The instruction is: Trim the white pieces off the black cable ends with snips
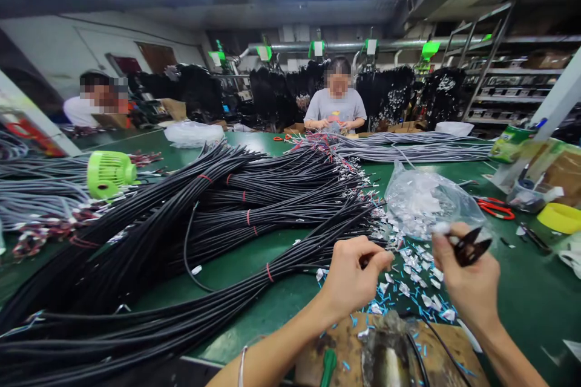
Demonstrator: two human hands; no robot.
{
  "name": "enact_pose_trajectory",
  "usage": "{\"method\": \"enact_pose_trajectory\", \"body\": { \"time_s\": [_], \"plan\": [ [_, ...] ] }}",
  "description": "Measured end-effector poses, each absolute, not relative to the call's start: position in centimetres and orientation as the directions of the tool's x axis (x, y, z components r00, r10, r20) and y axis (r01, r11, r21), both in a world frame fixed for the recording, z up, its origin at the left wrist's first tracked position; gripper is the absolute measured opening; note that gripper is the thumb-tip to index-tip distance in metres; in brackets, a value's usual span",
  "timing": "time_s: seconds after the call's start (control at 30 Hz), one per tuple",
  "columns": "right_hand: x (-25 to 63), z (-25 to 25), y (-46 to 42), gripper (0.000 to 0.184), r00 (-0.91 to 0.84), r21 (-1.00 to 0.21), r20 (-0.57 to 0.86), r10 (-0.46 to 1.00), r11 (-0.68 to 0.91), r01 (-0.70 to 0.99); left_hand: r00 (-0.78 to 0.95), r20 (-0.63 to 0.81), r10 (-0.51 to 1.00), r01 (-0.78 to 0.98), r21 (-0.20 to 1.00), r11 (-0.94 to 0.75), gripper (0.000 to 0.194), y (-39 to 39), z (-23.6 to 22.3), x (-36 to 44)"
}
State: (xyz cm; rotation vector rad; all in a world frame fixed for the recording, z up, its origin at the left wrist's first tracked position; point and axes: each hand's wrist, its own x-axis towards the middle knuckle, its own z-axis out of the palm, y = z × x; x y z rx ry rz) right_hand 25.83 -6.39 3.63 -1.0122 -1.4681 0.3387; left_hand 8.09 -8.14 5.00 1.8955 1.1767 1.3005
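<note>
Left hand (351,275): fingers pinched closed, contents hidden. Right hand (472,281): gripping dark tool (474,252), perhaps cutters. Black cables (295,211) beyond left hand: likely springy, heavy bunched; hold jackets behind delicate wire ends (368,199).

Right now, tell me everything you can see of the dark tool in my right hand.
The dark tool is gripped in your right hand, over the green table. Two smooth-looking, tapering parts stick out of the hand toward the picture's upper right, spread with a gap between them. The material could be metal or plastic. Your hand hides the rest, so I can't tell whether those parts are blades or handles.
</note>
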Motion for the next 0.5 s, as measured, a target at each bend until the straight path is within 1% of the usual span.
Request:
{"method": "enact_pose_trajectory", "body": {
  "time_s": [0.03,0.07,0.1,0.13,0.2,0.27,0.3,0.33,0.37,0.4,0.43,0.47,0.5],
  "plan": [
    [25.8,3.7,-6.6,0.010,0.044,-0.616,0.733,0.679,0.635,0.466,0.152,0.433,0.888,0.346,0.819,-0.459,0.027,-8.1,5.1,8.0],
    [25.7,3.7,-6.7,0.016,-0.066,-0.498,0.787,0.613,0.695,0.519,0.162,0.427,0.890,0.344,0.821,-0.456,0.029,-8.1,5.2,7.9],
    [25.6,3.6,-6.9,0.021,-0.164,-0.395,0.815,0.555,0.741,0.544,0.174,0.423,0.889,0.346,0.819,-0.457,0.030,-8.1,5.2,7.8],
    [25.5,3.4,-7.0,0.025,-0.229,-0.319,0.829,0.511,0.767,0.556,0.187,0.422,0.887,0.350,0.815,-0.462,0.031,-8.1,5.2,7.8],
    [25.6,2.9,-7.2,0.029,-0.273,-0.226,0.848,0.454,0.776,0.589,0.187,0.432,0.882,0.372,0.800,-0.470,0.029,-8.0,5.1,7.8],
    [25.7,2.6,-7.3,0.033,-0.309,-0.174,0.851,0.424,0.783,0.597,0.146,0.464,0.874,0.401,0.780,-0.481,0.023,-8.0,4.9,7.8],
    [25.7,2.6,-7.3,0.032,-0.307,-0.195,0.844,0.440,0.785,0.589,0.121,0.488,0.865,0.412,0.768,-0.491,0.021,-8.0,4.8,7.8],
    [25.6,2.6,-7.3,0.027,-0.285,-0.269,0.822,0.492,0.778,0.568,0.101,0.515,0.851,0.420,0.754,-0.506,0.018,-8.0,4.7,7.9],
    [25.5,2.8,-7.1,0.018,-0.251,-0.400,0.769,0.588,0.749,0.528,0.087,0.545,0.834,0.425,0.737,-0.526,0.017,-8.0,4.5,8.0],
    [25.3,2.9,-6.9,0.009,-0.198,-0.578,0.675,0.710,0.677,0.456,0.083,0.571,0.817,0.429,0.719,-0.546,0.016,-7.9,4.3,8.0],
    [25.0,3.0,-6.7,0.005,-0.152,-0.751,0.539,0.828,0.555,0.359,0.082,0.593,0.801,0.433,0.703,-0.565,0.015,-7.9,4.2,8.1],
    [24.7,3.0,-6.4,0.014,-0.126,-0.878,0.390,0.912,0.409,0.249,0.085,0.609,0.789,0.438,0.688,-0.579,0.014,-7.9,4.0,8.2],
    [24.5,3.0,-6.2,0.021,-0.118,-0.946,0.268,0.956,0.285,0.156,0.092,0.618,0.781,0.443,0.677,-0.588,0.013,-7.8,3.9,8.2]
  ]
}}
